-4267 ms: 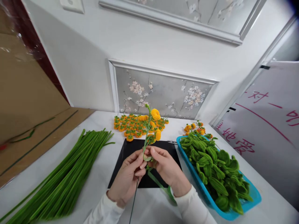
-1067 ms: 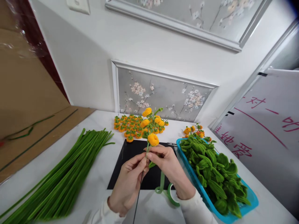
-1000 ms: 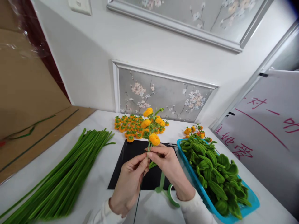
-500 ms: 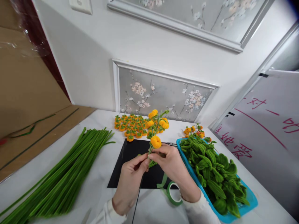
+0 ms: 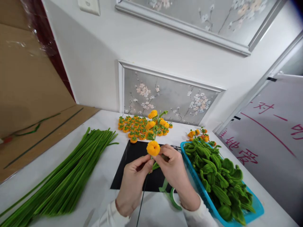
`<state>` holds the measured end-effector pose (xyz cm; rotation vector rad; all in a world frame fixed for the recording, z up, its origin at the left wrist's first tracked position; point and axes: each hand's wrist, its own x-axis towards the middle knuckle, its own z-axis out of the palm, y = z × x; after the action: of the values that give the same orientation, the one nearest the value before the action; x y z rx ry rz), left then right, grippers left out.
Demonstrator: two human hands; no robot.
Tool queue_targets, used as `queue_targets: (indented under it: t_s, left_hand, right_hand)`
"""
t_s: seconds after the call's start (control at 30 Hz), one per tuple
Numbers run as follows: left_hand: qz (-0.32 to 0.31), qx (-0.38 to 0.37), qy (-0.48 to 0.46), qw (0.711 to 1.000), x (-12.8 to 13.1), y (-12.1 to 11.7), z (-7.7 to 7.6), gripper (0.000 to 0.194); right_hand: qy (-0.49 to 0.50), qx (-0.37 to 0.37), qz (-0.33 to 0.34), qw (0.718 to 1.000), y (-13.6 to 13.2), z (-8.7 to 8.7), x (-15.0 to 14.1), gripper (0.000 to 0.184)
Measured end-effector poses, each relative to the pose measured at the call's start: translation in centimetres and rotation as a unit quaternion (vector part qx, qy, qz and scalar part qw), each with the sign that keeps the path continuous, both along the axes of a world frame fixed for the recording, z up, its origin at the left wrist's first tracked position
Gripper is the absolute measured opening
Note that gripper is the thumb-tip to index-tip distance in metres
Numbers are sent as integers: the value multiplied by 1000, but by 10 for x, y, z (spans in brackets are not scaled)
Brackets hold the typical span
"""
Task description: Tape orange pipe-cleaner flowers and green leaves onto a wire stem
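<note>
Above the black mat [image 5: 123, 171], both hands meet at an artificial flower spray [image 5: 153, 148] with fuzzy yellow-orange blooms along a green stem. My left hand [image 5: 134, 181] is closed, thumb and fingers pinching the stem just under the lowest bloom. Close against that bloom's right side, my right hand [image 5: 174, 165] is closed too, its fingertips at the stem; the exact contact is partly hidden. Green stem ends show between the hands. Below my right wrist, a roll of green floral tape [image 5: 174, 201] stands partly covered, with a loose strip running up onto the mat.
Many green pipe-cleaner stems [image 5: 75, 173] lie on the left of the white table. Several small orange flower heads [image 5: 133, 126] sit at the back. On the right stands a blue basket [image 5: 257, 212] of fuzzy green leaves [image 5: 220, 176], with more orange blooms [image 5: 197, 134] behind it.
The spray has turned and dipped slightly, so its lowest bloom now faces me more directly. My right hand covers more of the tape roll. The whole view has shifted a little.
</note>
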<state>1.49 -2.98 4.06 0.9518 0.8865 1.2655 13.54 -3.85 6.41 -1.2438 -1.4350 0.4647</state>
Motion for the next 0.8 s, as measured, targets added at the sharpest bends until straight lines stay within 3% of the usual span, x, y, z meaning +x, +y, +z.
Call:
queue_targets:
  t_s: [0.27,0.37,0.5,0.8]
  left_hand:
    - [-7,18,-12,1000,0,-2,-3,22]
    - [-20,23,-12,999,0,-2,-7,19]
    - [-35,41,-11,998,0,-2,-9,15]
    - [-20,5,-90,996,3,-3,3,18]
  right_hand:
    - [73,-55,9,996,5,-13,4,9]
    - [64,-73,59,994,7,-13,8,9]
    - [138,-82,134,978,8,-10,9,13]
    - [267,-82,149,949,8,-16,-7,18]
